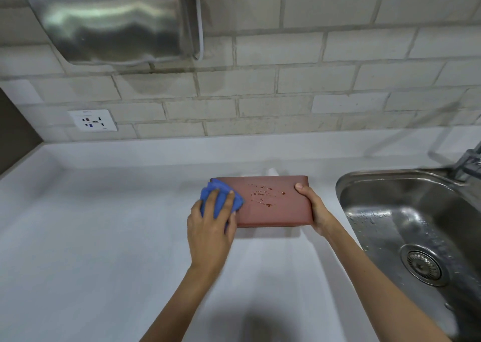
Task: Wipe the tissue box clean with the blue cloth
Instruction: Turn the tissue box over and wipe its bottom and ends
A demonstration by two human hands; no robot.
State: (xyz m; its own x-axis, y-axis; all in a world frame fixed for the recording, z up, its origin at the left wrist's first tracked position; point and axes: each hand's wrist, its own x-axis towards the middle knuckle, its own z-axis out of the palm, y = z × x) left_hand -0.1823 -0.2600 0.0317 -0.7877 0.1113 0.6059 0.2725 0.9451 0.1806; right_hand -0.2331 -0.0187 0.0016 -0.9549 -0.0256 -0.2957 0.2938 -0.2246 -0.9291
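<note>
A reddish-brown tissue box [276,209] sits on the white counter, its broad face turned toward me and dotted with small droplets [265,193]. A bit of white tissue [272,171] pokes up behind its far edge. My left hand [210,227] presses a bunched blue cloth [220,198] against the box's left end. My right hand [316,209] grips the box's right end, thumb on the face near the upper corner.
A steel sink [406,224] with a drain lies just right of the box, its tap [466,164] at the far right. A steel hood [109,19] hangs on the tiled wall above left. A wall socket [92,120] sits low on the left.
</note>
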